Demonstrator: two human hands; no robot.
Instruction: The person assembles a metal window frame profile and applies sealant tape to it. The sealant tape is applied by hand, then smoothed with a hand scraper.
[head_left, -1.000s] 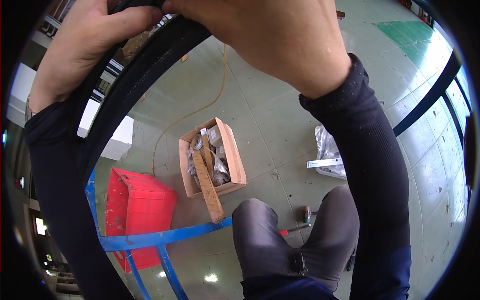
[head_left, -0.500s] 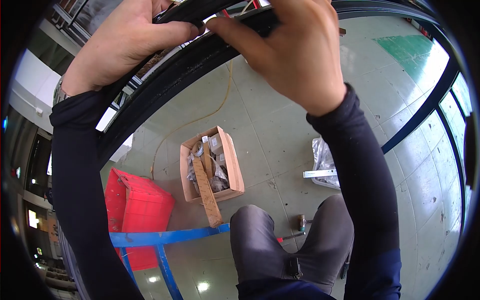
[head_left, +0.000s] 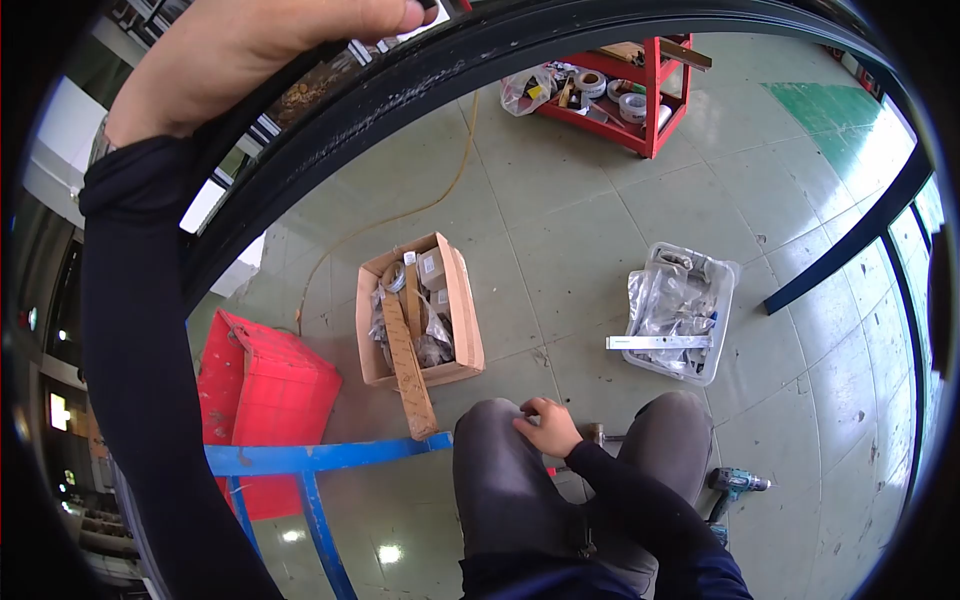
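At the top left, my left hand (head_left: 250, 50) is at the black curved-looking frame (head_left: 400, 95), its thumb laid along the edge. A small dark piece shows at the thumb tip. The other fingers run out of view. Low in the middle, my right hand (head_left: 550, 428) is beside my left knee (head_left: 490, 440), with its fingers curled in; whether anything is between them cannot be made out.
On the floor are a cardboard box (head_left: 470, 330) of parts, a clear plastic bin (head_left: 722, 330) with bags and a metal strip, a cordless drill (head_left: 735, 485) and a red crate (head_left: 290, 370). A blue stand (head_left: 320, 457) and a red cart (head_left: 652, 100) are nearby.
My right hand has left the black frame and come down beside my left knee. My left hand stays at the frame, slightly higher in view. The red cart and drill now show.
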